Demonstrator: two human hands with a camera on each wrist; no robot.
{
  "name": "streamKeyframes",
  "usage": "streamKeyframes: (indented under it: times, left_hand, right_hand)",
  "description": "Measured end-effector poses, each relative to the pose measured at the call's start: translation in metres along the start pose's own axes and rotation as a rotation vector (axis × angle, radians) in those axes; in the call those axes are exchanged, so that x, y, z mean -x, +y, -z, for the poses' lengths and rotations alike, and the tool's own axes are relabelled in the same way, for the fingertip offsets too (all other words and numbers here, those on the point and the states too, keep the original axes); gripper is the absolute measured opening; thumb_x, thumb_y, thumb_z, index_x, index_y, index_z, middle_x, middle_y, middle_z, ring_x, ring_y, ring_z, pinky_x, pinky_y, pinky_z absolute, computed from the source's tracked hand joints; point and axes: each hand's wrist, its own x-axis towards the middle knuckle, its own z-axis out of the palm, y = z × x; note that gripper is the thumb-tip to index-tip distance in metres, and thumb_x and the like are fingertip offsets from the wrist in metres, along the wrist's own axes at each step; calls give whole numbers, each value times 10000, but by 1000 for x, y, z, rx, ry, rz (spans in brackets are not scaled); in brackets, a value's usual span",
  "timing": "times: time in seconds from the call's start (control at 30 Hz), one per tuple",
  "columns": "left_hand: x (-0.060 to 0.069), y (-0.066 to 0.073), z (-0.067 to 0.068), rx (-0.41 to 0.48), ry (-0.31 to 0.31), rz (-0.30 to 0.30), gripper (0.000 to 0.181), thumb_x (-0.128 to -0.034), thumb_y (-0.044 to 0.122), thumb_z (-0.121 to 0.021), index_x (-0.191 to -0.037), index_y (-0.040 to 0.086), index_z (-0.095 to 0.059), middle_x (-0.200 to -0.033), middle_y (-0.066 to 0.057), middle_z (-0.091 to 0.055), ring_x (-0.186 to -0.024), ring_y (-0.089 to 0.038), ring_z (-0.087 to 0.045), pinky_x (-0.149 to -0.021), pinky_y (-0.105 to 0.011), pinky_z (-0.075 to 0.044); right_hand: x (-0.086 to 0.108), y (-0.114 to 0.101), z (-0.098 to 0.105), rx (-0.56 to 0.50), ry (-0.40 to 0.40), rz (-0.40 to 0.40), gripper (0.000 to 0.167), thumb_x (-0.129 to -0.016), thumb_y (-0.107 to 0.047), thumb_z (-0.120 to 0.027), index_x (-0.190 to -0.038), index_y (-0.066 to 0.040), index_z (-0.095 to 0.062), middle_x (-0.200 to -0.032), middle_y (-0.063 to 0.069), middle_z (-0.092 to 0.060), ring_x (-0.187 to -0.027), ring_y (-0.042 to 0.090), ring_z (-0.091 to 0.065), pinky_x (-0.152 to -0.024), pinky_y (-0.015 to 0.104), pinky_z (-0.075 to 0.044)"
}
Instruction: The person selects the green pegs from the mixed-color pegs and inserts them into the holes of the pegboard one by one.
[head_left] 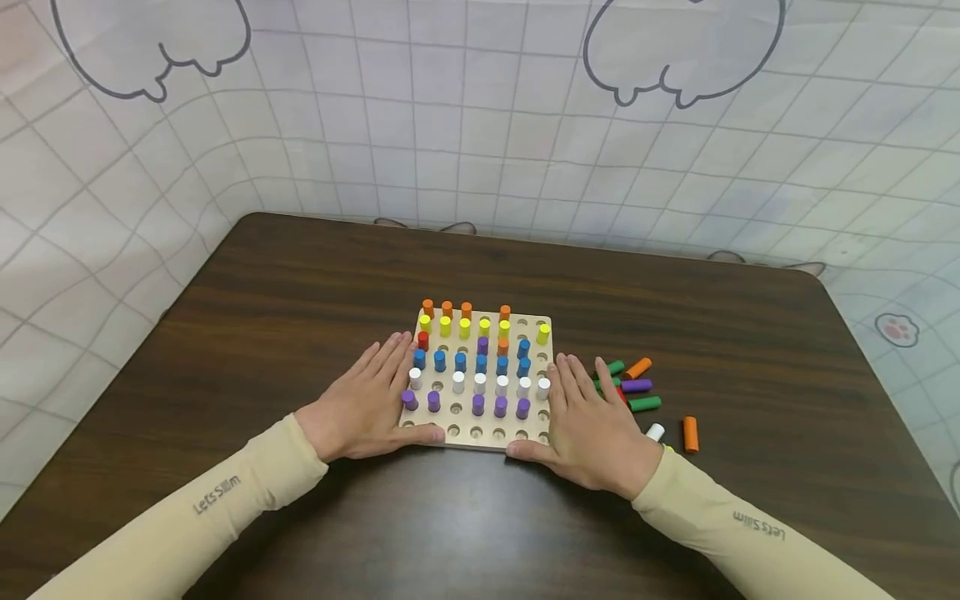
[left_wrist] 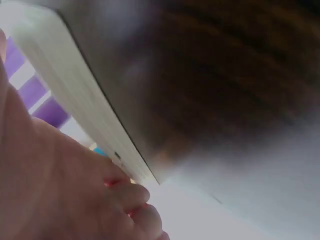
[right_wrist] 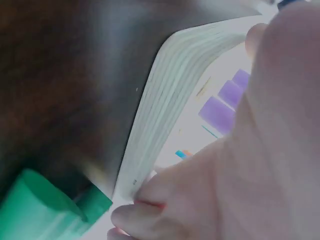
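Note:
A pale wooden pegboard holds rows of orange, yellow, blue, white and purple pegs, with one red peg at its left. My left hand lies along the board's left edge, fingers straight, thumb at the near left corner. Along the right edge rests my right hand, its fingers straight and its thumb at the near edge. In the left wrist view the fingers touch the board's side. The right wrist view shows the board's edge beside the palm, with purple pegs beyond.
Loose green, orange, purple, red and white pegs lie right of the board, partly behind my right hand; one orange peg lies farther right. A green peg shows close in the right wrist view. The dark table meets a grid-patterned cloth behind.

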Motion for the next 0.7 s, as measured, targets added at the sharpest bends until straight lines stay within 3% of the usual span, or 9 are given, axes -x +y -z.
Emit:
streamKeyframes:
  times: [0.27,0.53,0.6,0.7]
  left_hand:
    - [-8,-21,-1,153,-6,-18,1290,-814,822,-616,-1641,-27,-106,-1744,-218,-68,-1630,-420,-65,-1304,-586,-136]
    - [-13,-29,7,331,78,-24,1402,-707,741,-804,-1666,56,-46,-1760,-155,-54,-1630,-423,-68,-1269,-609,-221]
    - [-15,-31,11,376,95,-4,1326,-757,720,-778,-1672,92,-52,-1760,-145,-84,-1622,-417,-135,-1247,-625,-262]
    - [-18,-35,14,483,134,20,1087,-910,629,-678,-1674,123,-92,-1731,-164,-197,-1520,-439,-387,-1182,-632,-382]
  right_hand:
    - [4,8,6,-44,66,-31,1159,-901,-816,-491,-1603,72,-240,-1694,258,-242,-1596,433,-221,-1260,713,-50]
    - [14,24,20,-99,172,-16,1241,-847,-836,-559,-1632,38,-157,-1727,214,-168,-1606,400,-219,-1244,710,-25]
    - [16,32,24,-123,194,4,1234,-855,-842,-534,-1644,12,-122,-1737,191,-150,-1608,389,-222,-1232,721,-17]
    - [16,46,31,-164,231,36,1178,-890,-812,-515,-1663,-47,-63,-1749,152,-136,-1604,370,-242,-1217,742,-16]
